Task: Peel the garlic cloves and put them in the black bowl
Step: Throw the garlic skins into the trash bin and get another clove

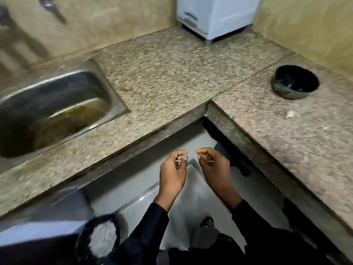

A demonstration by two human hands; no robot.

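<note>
Clove (290, 113) lies on counter far right of hands, near bowl (296, 81); right hand (214, 165) nearer. Both hands curled, left hand (172, 169) too; contents can't tell.

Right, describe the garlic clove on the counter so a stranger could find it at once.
Start at the right-hand arm of the L-shaped granite counter. The black bowl stands there. Just in front of it, apart from it, lies the garlic clove: a small pale lump, the only whitish thing on that speckled stone.
</note>
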